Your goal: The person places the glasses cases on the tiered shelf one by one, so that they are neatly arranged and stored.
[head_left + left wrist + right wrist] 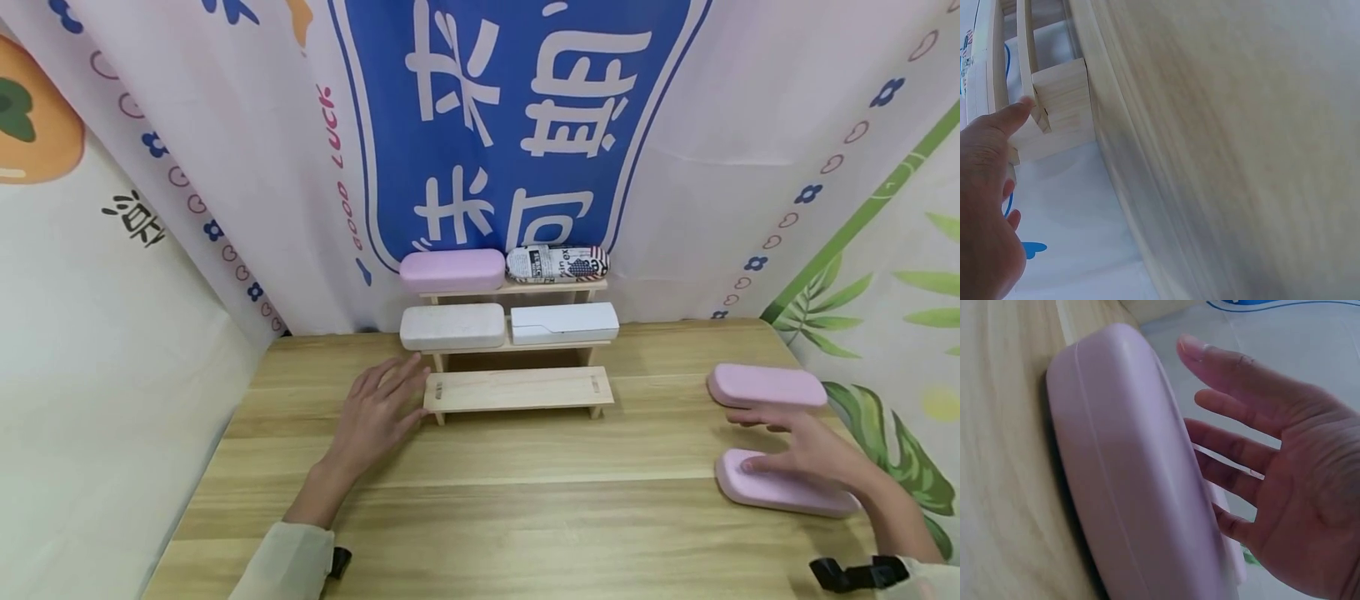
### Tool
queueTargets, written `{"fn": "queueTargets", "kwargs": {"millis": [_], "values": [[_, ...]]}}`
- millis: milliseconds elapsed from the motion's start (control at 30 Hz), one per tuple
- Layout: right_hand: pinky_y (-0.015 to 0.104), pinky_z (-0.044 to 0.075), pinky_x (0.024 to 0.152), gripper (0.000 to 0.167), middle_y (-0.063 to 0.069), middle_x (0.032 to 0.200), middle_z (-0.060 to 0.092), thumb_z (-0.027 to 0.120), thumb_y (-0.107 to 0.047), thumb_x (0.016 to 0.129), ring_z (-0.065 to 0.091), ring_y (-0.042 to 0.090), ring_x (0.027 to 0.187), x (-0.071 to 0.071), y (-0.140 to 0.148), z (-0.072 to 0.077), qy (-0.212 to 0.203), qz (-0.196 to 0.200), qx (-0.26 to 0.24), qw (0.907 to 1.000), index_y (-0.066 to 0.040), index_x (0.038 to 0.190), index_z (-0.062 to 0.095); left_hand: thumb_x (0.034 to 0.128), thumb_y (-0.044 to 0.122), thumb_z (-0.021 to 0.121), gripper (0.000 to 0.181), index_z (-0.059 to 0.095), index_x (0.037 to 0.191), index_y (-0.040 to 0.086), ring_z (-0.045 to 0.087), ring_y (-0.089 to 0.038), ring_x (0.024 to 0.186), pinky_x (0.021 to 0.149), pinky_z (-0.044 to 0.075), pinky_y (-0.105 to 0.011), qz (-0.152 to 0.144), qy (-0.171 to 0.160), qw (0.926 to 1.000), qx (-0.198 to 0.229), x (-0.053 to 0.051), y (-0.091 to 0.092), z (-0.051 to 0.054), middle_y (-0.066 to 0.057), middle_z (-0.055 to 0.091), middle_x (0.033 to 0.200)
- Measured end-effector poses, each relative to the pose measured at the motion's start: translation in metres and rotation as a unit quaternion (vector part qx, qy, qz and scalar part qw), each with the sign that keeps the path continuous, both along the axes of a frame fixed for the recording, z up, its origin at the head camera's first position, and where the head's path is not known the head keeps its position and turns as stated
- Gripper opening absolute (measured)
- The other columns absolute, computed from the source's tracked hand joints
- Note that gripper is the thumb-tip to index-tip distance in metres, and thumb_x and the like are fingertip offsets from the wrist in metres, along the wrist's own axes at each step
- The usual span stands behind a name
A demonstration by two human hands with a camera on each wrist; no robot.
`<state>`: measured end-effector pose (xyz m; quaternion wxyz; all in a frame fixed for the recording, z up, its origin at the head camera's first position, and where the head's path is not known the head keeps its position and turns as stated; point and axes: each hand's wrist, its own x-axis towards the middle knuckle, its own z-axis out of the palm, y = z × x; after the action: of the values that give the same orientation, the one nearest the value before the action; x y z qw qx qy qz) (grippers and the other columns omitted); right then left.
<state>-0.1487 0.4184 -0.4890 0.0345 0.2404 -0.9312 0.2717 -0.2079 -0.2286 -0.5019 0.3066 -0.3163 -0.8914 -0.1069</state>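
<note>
A three-tier wooden stand (pixel 517 390) is at the back of the table. My left hand (pixel 377 414) lies at its left end, fingers spread, and in the left wrist view the thumb (pixel 1017 114) touches a step's edge. Over the nearer pink glasses case (pixel 787 483) at the right hovers my right hand (pixel 813 450). Its fingers are extended and apart, holding nothing, as the right wrist view shows beside the pink case (pixel 1129 456). Behind it on the table is another pink glasses case (pixel 767 386).
The stand's top tier bears a pink case (pixel 452 271) and a newspaper-print case (pixel 558 263). On its middle tier are a pale grey case (pixel 452 327) and a white case (pixel 565 322). A printed curtain (pixel 720 167) hangs right behind the table (pixel 525 517).
</note>
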Motion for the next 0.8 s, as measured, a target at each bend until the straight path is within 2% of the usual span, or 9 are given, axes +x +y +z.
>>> {"fn": "queueTargets", "kwargs": {"millis": [133, 367, 500, 800], "values": [[0.003, 0.041, 0.091, 0.065, -0.004, 0.122, 0.077, 0.100, -0.024, 0.071, 0.058, -0.012, 0.114, 0.005, 0.007, -0.006, -0.001, 0.000, -0.004, 1.0000, -0.009, 0.130, 0.074, 0.0780, 0.032, 0.094, 0.073, 0.067, 0.142, 0.010, 0.057, -0.043, 0.134, 0.108, 0.047, -0.062, 0.008, -0.003, 1.0000, -0.003, 0.000, -0.001, 0.000, -0.013, 0.060, 0.153], [-0.002, 0.028, 0.097, 0.069, -0.008, 0.129, 0.075, 0.100, -0.026, 0.071, 0.047, -0.019, 0.123, 0.014, 0.017, -0.014, -0.030, 0.002, -0.010, 0.9995, -0.008, 0.132, 0.072, 0.0803, 0.037, 0.091, 0.073, 0.065, 0.144, 0.010, 0.055, -0.042, 0.137, 0.112, 0.043, -0.062, 0.017, 0.000, 0.9998, 0.000, 0.000, -0.001, 0.000, -0.012, 0.060, 0.153], [-0.003, 0.026, 0.097, 0.075, -0.014, 0.132, 0.071, 0.100, -0.028, 0.069, 0.045, -0.019, 0.125, 0.016, 0.022, -0.015, -0.033, 0.018, -0.007, 0.9993, -0.008, 0.135, 0.069, 0.0786, 0.042, 0.091, 0.081, 0.063, 0.146, 0.009, 0.055, -0.044, 0.136, 0.112, 0.042, -0.062, 0.027, 0.009, 0.9996, 0.008, 0.000, -0.001, -0.001, -0.014, 0.062, 0.151], [-0.002, 0.023, 0.100, 0.076, -0.023, 0.136, 0.064, 0.100, -0.023, 0.069, 0.040, -0.022, 0.128, 0.018, 0.024, -0.016, -0.041, 0.049, -0.030, 0.9975, -0.006, 0.136, 0.067, 0.0775, 0.050, 0.090, 0.092, 0.055, 0.154, 0.013, 0.049, -0.047, 0.141, 0.113, 0.041, -0.064, 0.080, -0.010, 0.9967, -0.005, 0.002, -0.001, 0.001, -0.016, 0.052, 0.160]]}}
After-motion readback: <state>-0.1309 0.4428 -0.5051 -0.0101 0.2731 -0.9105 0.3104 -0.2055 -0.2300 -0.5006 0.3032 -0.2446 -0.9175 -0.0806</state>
